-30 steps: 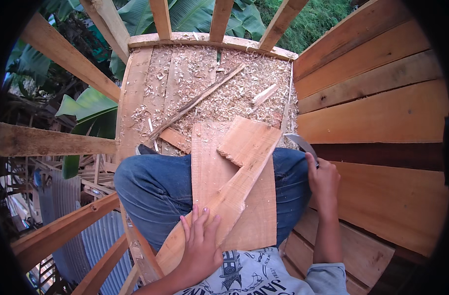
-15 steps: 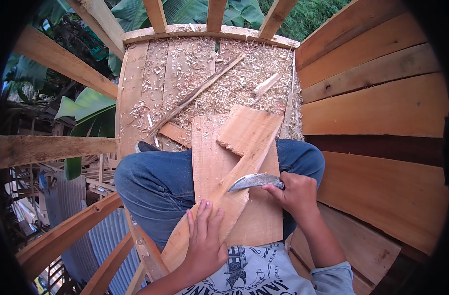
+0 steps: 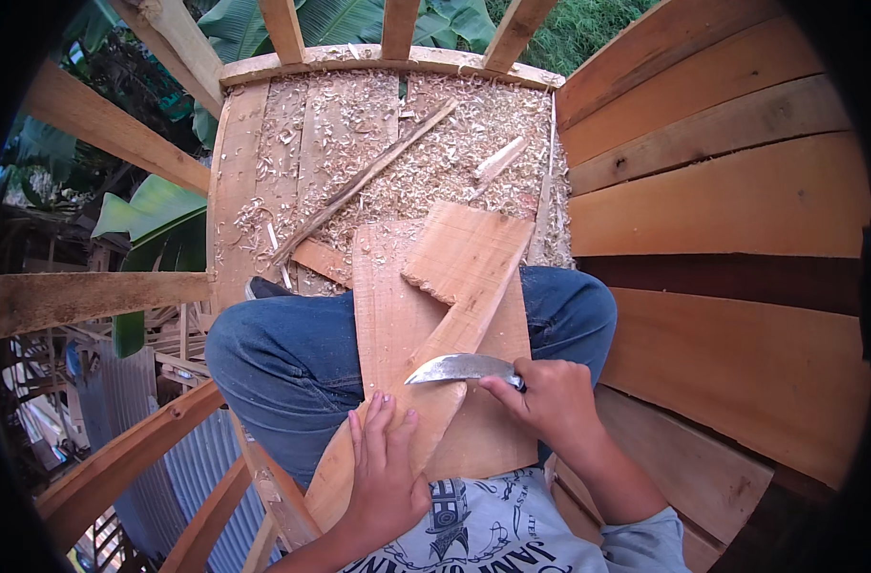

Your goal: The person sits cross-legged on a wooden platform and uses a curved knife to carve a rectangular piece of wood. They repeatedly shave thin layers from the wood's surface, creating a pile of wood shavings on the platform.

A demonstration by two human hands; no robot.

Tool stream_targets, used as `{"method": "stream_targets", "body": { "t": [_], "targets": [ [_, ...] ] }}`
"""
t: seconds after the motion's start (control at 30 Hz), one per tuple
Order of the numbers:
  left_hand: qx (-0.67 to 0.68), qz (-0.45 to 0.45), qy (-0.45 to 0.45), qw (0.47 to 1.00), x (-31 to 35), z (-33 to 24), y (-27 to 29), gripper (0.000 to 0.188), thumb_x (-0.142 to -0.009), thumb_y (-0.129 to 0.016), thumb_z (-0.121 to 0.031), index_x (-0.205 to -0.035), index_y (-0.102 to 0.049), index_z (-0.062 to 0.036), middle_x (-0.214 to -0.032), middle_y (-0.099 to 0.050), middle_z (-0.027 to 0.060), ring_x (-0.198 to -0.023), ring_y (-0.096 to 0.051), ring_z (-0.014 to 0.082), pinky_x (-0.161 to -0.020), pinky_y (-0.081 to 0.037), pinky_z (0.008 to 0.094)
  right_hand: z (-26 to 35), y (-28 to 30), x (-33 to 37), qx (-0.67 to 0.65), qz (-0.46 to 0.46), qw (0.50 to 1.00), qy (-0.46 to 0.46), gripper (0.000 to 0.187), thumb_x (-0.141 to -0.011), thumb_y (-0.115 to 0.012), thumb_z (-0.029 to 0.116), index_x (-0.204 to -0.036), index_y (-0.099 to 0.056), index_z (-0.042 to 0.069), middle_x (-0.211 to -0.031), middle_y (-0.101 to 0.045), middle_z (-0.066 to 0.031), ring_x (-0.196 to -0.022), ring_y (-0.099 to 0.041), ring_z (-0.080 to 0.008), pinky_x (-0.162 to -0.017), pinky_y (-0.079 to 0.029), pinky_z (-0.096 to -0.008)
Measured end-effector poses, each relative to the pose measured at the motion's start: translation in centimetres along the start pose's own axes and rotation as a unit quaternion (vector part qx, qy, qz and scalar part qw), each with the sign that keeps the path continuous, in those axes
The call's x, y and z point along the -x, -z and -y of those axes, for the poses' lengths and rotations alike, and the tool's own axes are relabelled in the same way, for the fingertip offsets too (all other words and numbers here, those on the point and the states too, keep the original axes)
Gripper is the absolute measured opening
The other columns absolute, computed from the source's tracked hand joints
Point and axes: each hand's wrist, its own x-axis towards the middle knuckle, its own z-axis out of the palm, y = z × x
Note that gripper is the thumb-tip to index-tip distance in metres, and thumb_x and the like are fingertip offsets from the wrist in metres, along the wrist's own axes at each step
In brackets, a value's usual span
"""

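The carved wood [image 3: 469, 313] lies aslant on the board [image 3: 497, 420], apparently part-shaped: neck cut, notch edge left rough. Over the board, the right hand [image 3: 557, 406] grasps a knife [image 3: 464, 367]; at its near left, the left hand [image 3: 388, 470] rests spread on the wood, gripping nothing.

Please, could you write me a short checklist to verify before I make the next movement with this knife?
1. Knife held firmly: ok, the right hand is closed around its handle.
2. Workpiece steadied: ok, the left hand presses on its near part.
3. Left fingertips away from the blade: not ok, they seem very close to its tip.
4. Backing under the workpiece: ok, a wide board lies beneath it, across the lap.
5. Blade sharp: cannot tell from this view.
6. Floor swept: not ok, wood shavings cover much of it.
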Motion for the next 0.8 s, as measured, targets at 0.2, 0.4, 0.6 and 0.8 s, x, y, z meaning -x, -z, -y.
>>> {"method": "stream_targets", "body": {
  "t": [0.2,0.4,0.6,0.8],
  "targets": [
    [0.0,0.012,-0.003,1.0,-0.4,-0.5,0.2,0.069,-0.064,-0.052,0.006,-0.132,-0.037,0.008,-0.138,-0.03,0.0322,-0.139,-0.021,0.0509,-0.113,-0.008,0.0638,-3.1,-0.4,-2.1,0.049,-0.088,0.995,0.004,0.064,-0.074,-0.065,0.068,-0.055,-0.056,0.007,-0.05,-0.055,-0.0095,-0.045,-0.058,-0.0266,-0.041,-0.042,-0.0357],
    [0.001,0.004,0.0,1.0,-0.1,-0.1,0.2,0.069,-0.067,-0.056,0.004,-0.134,-0.037,0.0081,-0.137,-0.029,0.0336,-0.138,-0.022,0.0517,-0.111,-0.009,0.0671,-4.9,0.1,-3.1,0.08,-0.092,0.99,-0.07,0.067,-0.08,-0.059,0.067,-0.062,-0.063,0.003,-0.056,-0.06,-0.0148,-0.056,-0.063,-0.0326,-0.05,-0.048,-0.0418],
    [-0.002,0.005,-0.009,1.0,0.3,0.2,0.1,0.068,-0.067,-0.056,0.005,-0.132,-0.039,0.0084,-0.136,-0.03,0.0332,-0.137,-0.023,0.0518,-0.111,-0.01,0.0671,-7.9,4.1,-2.3,-0.026,-0.114,0.963,-0.244,0.065,-0.088,-0.054,0.061,-0.066,-0.064,0.001,-0.059,-0.059,-0.0225,-0.062,-0.062,-0.0414,-0.057,-0.048,-0.0476],
    [-0.001,-0.002,-0.007,1.0,-0.1,0.0,0.2,0.069,-0.066,-0.056,0.004,-0.133,-0.038,0.008,-0.138,-0.029,0.0331,-0.138,-0.022,0.0516,-0.111,-0.009,0.0677,-0.5,0.2,-1.1,0.01,-0.005,0.999,-0.044,0.057,-0.078,-0.066,0.059,-0.061,-0.062,0.005,-0.053,-0.057,-0.0147,-0.053,-0.062,-0.0327,-0.048,-0.047,-0.0409]
  ]
}}
